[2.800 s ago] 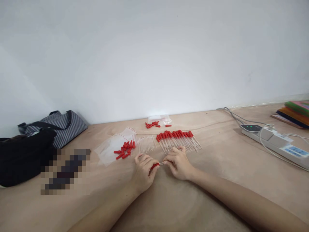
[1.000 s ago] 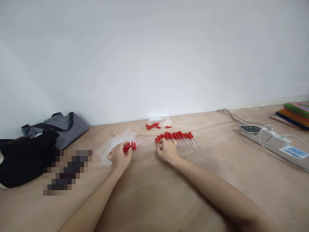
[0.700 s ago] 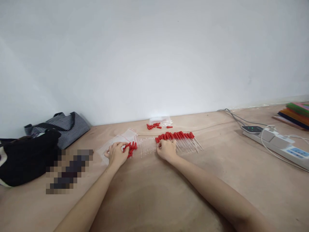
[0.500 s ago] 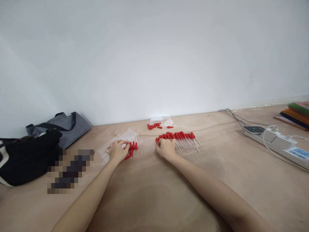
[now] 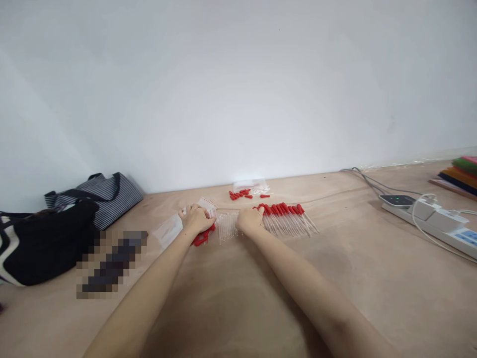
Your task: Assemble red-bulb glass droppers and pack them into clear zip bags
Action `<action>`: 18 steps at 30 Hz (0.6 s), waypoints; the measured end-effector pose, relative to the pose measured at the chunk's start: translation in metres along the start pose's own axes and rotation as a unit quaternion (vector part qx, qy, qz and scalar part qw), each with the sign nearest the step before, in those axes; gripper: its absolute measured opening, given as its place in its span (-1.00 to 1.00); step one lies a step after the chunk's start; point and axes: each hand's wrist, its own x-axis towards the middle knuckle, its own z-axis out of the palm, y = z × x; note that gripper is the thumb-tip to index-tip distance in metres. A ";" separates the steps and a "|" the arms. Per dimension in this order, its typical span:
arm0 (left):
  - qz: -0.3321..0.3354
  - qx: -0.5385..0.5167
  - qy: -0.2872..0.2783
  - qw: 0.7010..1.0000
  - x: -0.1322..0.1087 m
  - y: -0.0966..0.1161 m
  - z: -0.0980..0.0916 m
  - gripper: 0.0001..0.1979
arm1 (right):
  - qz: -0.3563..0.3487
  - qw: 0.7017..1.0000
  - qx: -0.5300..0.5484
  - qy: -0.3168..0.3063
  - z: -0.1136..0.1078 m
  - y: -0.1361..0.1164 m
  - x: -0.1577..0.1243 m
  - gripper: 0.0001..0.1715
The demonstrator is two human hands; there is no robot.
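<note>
My left hand [image 5: 197,219] lies knuckles up on a pile of small red rubber caps [image 5: 203,239], its fingers curled down over them. The caps rest on a clear zip bag [image 5: 167,231]. My right hand [image 5: 250,220] sits with bent fingers between a bunch of clear thin tubes [image 5: 226,227] and a row of red-capped droppers [image 5: 288,215], at the row's left end. What either hand grips is hidden under the fingers.
A second small heap of red caps [image 5: 241,194] lies by the wall. A striped bag [image 5: 102,195], a black bag [image 5: 44,243] and a blurred object [image 5: 112,261] stand left. A power strip [image 5: 428,219] with cables and a coloured stack [image 5: 460,174] are right.
Earlier both hands held a red-capped tube together near me. They then reached out: the left to the cap pile, the right to the droppers, and both have since shifted a little farther away.
</note>
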 end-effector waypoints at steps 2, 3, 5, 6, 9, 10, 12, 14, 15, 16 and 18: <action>0.003 0.015 0.000 1.000 -0.001 0.003 -0.001 -0.73 | 0.008 1.000 0.003 -0.015 -0.001 -0.001 0.002 -0.73; 0.000 0.021 -0.001 1.000 -0.002 0.004 -0.002 -0.70 | 0.011 1.000 0.006 -0.022 -0.001 -0.001 0.003 -0.74; -0.012 0.029 -0.005 1.000 -0.005 0.003 -0.002 -0.68 | 0.013 0.999 0.012 -0.031 -0.001 0.000 0.004 -0.76; -0.018 0.030 -0.008 0.999 -0.006 0.003 -0.002 -0.68 | 0.012 0.999 0.016 -0.032 -0.002 0.000 0.004 -0.77; -0.028 0.022 -0.014 0.999 -0.008 0.000 -0.002 -0.72 | 0.003 0.999 0.031 -0.022 -0.006 0.003 0.002 -0.77; -0.028 0.017 -0.012 0.999 -0.009 0.000 -0.004 -0.73 | -0.003 0.999 0.037 -0.014 -0.008 0.006 0.000 -0.77; -0.026 0.006 0.002 1.000 -0.013 0.001 -0.007 -0.73 | -0.020 0.999 0.048 0.006 -0.014 0.016 -0.007 -0.76; -0.011 -0.005 0.028 1.000 -0.023 0.006 -0.012 -0.72 | -0.050 0.996 0.061 0.030 -0.018 0.033 -0.018 -0.72; 0.006 -0.014 0.046 0.999 -0.031 0.010 -0.014 -0.72 | -0.073 0.994 0.070 0.041 -0.020 0.044 -0.026 -0.70; 0.032 -0.025 0.060 0.997 -0.041 0.014 -0.016 -0.74 | -0.114 0.988 0.091 0.059 -0.020 0.057 -0.034 -0.71; 0.136 -0.087 0.103 0.982 -0.065 0.023 -0.016 -0.79 | -0.180 0.974 0.118 0.065 -0.019 0.083 -0.052 -0.79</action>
